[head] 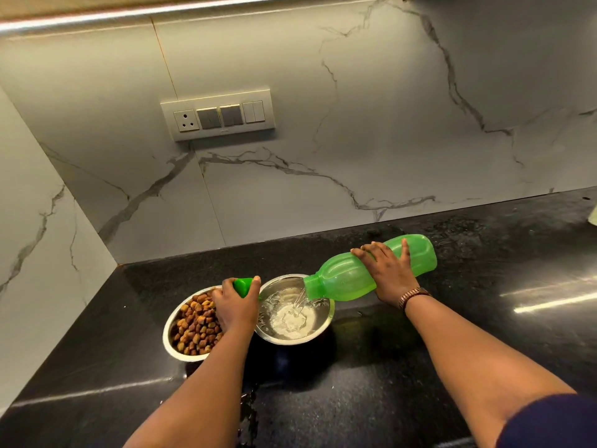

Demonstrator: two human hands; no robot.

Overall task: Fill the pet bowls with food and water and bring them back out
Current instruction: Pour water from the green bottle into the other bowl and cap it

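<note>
Unlabelled green bottle (371,270) over water bowl (323,331)

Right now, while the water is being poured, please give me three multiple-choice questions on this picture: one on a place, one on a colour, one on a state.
1. Where does the bowl of dry food stand?
A. Left of the water bowl
B. Right of it
C. Stacked inside it

2. What colour is the bottle?
A. Blue
B. Green
C. White

3. What is the state of the bottle?
A. Upright and capped
B. Lying on the counter
C. Tipped, cap off, pouring

Answers:
1 A: the two bowls stand side by side, the food one on the left.
2 B: its body is bright green.
3 C: the right hand tilts it, water streams out, and the left hand holds the cap.
</note>
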